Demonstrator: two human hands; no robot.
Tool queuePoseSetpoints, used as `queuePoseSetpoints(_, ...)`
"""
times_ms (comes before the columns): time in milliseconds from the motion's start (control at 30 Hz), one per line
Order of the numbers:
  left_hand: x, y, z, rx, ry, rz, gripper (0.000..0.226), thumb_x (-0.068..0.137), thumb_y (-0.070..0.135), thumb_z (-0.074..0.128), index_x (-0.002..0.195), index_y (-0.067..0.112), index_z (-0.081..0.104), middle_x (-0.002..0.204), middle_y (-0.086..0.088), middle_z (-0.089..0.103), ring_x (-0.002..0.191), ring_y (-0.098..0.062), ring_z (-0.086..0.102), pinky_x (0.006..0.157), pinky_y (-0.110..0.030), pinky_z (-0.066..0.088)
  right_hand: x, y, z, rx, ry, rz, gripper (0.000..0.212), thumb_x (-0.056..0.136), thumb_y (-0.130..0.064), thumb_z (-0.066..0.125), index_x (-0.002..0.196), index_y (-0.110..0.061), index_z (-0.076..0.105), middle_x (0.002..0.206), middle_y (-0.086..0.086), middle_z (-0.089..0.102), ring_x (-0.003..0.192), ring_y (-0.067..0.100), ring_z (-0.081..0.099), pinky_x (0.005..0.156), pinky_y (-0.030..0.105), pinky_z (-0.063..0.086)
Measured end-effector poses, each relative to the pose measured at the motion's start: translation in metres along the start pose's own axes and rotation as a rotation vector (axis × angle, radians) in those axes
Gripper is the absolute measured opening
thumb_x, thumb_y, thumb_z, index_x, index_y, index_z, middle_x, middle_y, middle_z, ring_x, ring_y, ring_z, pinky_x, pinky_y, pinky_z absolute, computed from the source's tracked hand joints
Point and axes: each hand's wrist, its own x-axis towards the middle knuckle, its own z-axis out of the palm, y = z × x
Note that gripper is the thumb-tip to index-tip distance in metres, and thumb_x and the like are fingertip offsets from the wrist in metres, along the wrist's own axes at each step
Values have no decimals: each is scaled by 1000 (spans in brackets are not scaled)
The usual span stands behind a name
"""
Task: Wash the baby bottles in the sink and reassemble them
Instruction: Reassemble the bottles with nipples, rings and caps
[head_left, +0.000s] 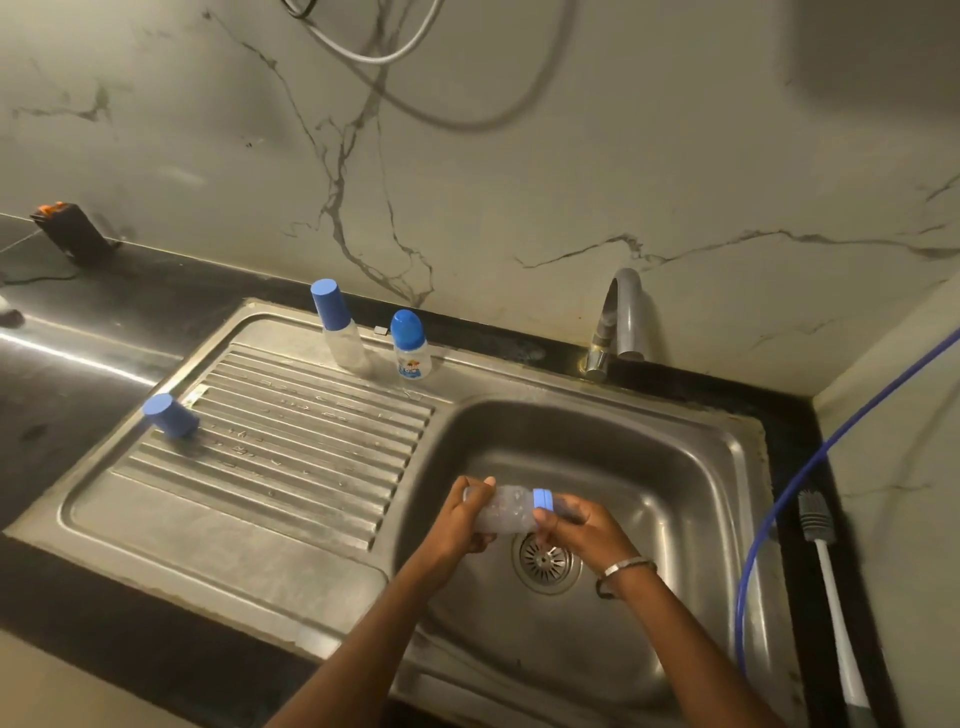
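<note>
Head view. A clear plastic baby bottle with a blue screw ring (511, 512) is held level over the basin of the stainless-steel sink (691, 467), just above the round perforated drain (545, 558). The left hand (460, 522) wraps the base end of the barrel; the right hand (576, 522) curls its fingers round the ring and teat end (whether it is twisting cannot be told). The barrel looks beaded with droplets or foam, so it is probably slippery; being thin, hollow plastic it should be light and fairly stiff, best held round the barrel with the ribbed ring taken for turning.

At 11 o'clock from the hands, on the ridged steel drainboard (291, 431), stand a tall clear bottle with a blue cylindrical cap (337, 327) and a short printed bottle with a blue domed cap (410, 345); a loose blue cylindrical cap (170, 414) sits at 10 o'clock. A curved grey tap (623, 317) rises at 1 o'clock. A grey-bristled, white-handled bottle brush (826, 551) lies at 3 o'clock on the black tabletop (104, 322).
</note>
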Motion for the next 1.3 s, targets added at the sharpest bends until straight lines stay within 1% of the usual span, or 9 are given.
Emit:
queuePoseSetpoints(200,-5,13,-12,4,36,144,40,89,56,55,110,23,50,108,-4,63,88,-15,65,66,-25,52,13,-14,33,391,51,3,52,64,-29,82,110,-12,66,91,8,68,80,21,64,73,31,54)
queuePoseSetpoints(333,-14,17,-34,7,78,218,35,89,51,61,115,28,54,113,-9,65,100,-20,66,84,-39,55,23,-30,61,377,6,3,53,70,-24,79,120,-16,61,110,8,70,100,24,67,80,32,52)
queuePoseSetpoints(433,-18,25,-58,75,76,267,34,89,37,65,117,20,54,108,-5,64,95,-15,65,82,-34,56,33,-41,83,376,-25,20,54,74,-26,76,124,-19,59,115,5,69,107,23,65,83,33,50)
queuePoseSetpoints(600,-19,42,-102,179,141,313,37,87,29,68,120,19,55,113,3,60,97,-5,61,85,-27,54,58,-60,131,208,-96,-16,51,77,-39,72,125,-32,58,115,-1,69,103,19,66,76,30,51)
queuePoseSetpoints(733,-14,54,-147,205,231,314,40,86,24,72,123,16,57,121,-1,60,106,-16,59,90,-38,53,84,-74,175,92,-78,-89,49,81,-31,73,126,-33,55,115,3,68,99,17,67,69,24,52)
queuePoseSetpoints(800,-12,57,-168,216,295,304,41,85,25,73,122,17,58,123,0,59,108,-18,58,91,-39,53,97,-82,194,34,-62,-140,46,81,-27,74,123,-33,55,114,4,67,100,20,67,71,28,54)
queuePoseSetpoints(933,-9,62,-222,221,476,320,33,84,25,74,114,20,60,117,2,60,104,-17,58,86,-37,53,132,-99,238,-31,-21,-169,50,80,-23,74,126,-21,54,115,7,65,105,26,64,93,47,52)
queuePoseSetpoints(1100,-12,67,-286,211,819,376,27,81,15,76,102,17,60,101,8,57,93,-14,54,85,-44,50,175,-117,283,-103,34,-199,53,80,-21,75,127,-14,53,113,10,65,101,26,65,92,42,53)
queuePoseSetpoints(1300,-3,74,-352,285,1025,292,61,71,21,84,120,16,49,121,4,37,120,-22,39,106,-45,38,217,-133,324,-143,42,-254,45,80,-19,75,118,-19,52,112,6,63,97,20,64,79,23,51)
